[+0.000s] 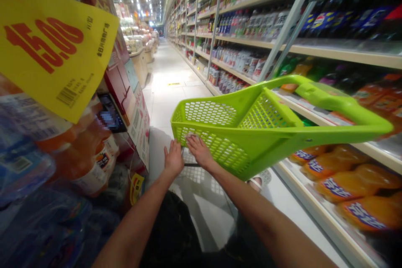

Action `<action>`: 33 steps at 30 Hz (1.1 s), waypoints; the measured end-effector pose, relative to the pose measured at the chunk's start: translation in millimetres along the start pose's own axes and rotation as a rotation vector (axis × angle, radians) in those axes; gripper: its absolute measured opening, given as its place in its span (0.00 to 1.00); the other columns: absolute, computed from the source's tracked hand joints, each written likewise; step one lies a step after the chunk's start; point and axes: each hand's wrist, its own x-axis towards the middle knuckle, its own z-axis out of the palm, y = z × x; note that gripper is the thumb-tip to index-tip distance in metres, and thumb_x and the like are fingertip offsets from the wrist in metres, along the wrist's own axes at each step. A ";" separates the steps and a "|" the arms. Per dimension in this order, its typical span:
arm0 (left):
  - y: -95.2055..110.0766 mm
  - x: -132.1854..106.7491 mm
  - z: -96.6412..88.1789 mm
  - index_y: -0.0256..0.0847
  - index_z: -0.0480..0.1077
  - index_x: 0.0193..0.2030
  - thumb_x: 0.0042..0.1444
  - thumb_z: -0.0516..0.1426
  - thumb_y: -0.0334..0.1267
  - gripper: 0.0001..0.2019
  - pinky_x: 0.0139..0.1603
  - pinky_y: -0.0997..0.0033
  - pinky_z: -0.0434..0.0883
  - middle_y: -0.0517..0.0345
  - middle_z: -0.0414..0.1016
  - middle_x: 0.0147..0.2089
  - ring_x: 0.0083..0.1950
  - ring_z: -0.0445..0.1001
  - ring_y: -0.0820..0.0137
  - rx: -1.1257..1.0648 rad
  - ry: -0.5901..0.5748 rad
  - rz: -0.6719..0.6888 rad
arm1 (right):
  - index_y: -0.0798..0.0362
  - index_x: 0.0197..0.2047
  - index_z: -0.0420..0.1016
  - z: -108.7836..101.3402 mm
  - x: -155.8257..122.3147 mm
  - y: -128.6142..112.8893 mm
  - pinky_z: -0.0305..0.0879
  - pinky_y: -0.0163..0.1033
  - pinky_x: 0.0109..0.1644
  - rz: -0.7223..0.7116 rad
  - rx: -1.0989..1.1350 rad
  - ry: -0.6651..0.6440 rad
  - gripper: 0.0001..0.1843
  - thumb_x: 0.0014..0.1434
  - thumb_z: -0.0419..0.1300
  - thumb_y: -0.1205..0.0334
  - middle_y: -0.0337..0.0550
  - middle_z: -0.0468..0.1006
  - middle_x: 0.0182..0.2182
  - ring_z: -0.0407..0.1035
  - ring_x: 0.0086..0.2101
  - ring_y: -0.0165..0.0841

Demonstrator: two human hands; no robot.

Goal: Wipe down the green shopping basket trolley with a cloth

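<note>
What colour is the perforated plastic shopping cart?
The perforated plastic shopping cart is lime green, best seen in the head view.

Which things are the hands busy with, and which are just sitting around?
Busy with:
green shopping cart
right hand, against its side
left hand, near its corner

Just around:
yellow price sign
orange drink bottles, lower right
shelves

Looks like a shop, most likely a supermarket's drinks aisle: recognisable by long shelves (345, 52) packed with bottles (354, 180), a tiled floor (166, 83) running far back, a yellow price tag (63, 42) printed 15.00 above a barcode (69, 94), and a green shopping cart (264, 148) close to the shelves.
</note>
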 end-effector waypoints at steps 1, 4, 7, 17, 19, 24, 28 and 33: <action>-3.1 -1.6 2.0 0.32 0.49 0.64 0.50 0.51 0.28 0.33 0.65 0.48 0.45 0.44 0.42 0.69 0.69 0.40 0.60 -0.004 0.001 0.002 | 0.57 0.52 0.69 6.9 -4.5 -2.5 0.53 0.55 0.60 -0.006 0.001 -0.034 0.20 0.59 0.48 0.73 0.52 0.64 0.58 0.53 0.60 0.41; -15.6 -3.9 9.3 0.32 0.50 0.64 0.50 0.51 0.28 0.32 0.65 0.47 0.45 0.43 0.42 0.69 0.69 0.41 0.60 -0.007 0.025 -0.002 | 0.58 0.52 0.70 15.9 -5.2 -12.0 0.54 0.55 0.59 -0.028 0.008 -0.054 0.19 0.59 0.48 0.72 0.53 0.64 0.58 0.53 0.60 0.42; -28.8 -1.2 14.1 0.32 0.51 0.64 0.49 0.51 0.29 0.32 0.65 0.46 0.45 0.42 0.43 0.69 0.69 0.42 0.59 0.001 0.059 -0.026 | 0.57 0.54 0.68 6.7 19.4 -21.9 0.51 0.53 0.61 -0.060 0.028 0.058 0.20 0.60 0.46 0.72 0.52 0.63 0.59 0.49 0.61 0.39; -41.9 1.5 12.1 0.31 0.51 0.63 0.49 0.52 0.30 0.32 0.65 0.46 0.45 0.40 0.45 0.68 0.69 0.43 0.58 0.007 0.088 -0.042 | 0.57 0.53 0.68 12.2 70.2 -27.0 0.48 0.54 0.63 -0.050 0.004 0.057 0.17 0.61 0.49 0.69 0.51 0.61 0.60 0.49 0.61 0.40; -43.5 -0.9 14.9 0.32 0.51 0.63 0.50 0.52 0.29 0.32 0.65 0.46 0.45 0.40 0.45 0.68 0.69 0.43 0.58 0.017 0.079 -0.045 | 0.57 0.51 0.70 26.5 54.8 -28.6 0.51 0.54 0.61 -0.052 -0.003 -0.020 0.17 0.60 0.50 0.70 0.51 0.64 0.58 0.52 0.60 0.41; -43.4 -5.9 12.6 0.32 0.51 0.63 0.49 0.52 0.29 0.32 0.65 0.46 0.46 0.41 0.44 0.69 0.69 0.43 0.58 0.018 0.053 -0.046 | 0.57 0.49 0.71 38.5 26.0 -35.5 0.57 0.53 0.58 -0.055 -0.010 -0.100 0.16 0.58 0.51 0.71 0.52 0.65 0.57 0.55 0.59 0.42; -36.8 -6.2 0.4 0.32 0.51 0.63 0.50 0.52 0.29 0.32 0.65 0.46 0.46 0.41 0.45 0.69 0.69 0.43 0.58 0.012 0.065 -0.038 | 0.56 0.54 0.68 7.4 33.6 -33.9 0.52 0.53 0.61 -0.103 0.001 0.041 0.20 0.59 0.48 0.72 0.51 0.61 0.60 0.50 0.61 0.40; -22.4 -4.8 -9.4 0.32 0.51 0.64 0.49 0.51 0.29 0.32 0.65 0.46 0.46 0.42 0.44 0.69 0.69 0.43 0.58 0.006 0.101 -0.017 | 0.55 0.58 0.64 -34.0 40.9 -13.7 0.44 0.52 0.63 -0.035 -0.033 0.217 0.23 0.60 0.46 0.72 0.50 0.59 0.61 0.44 0.63 0.38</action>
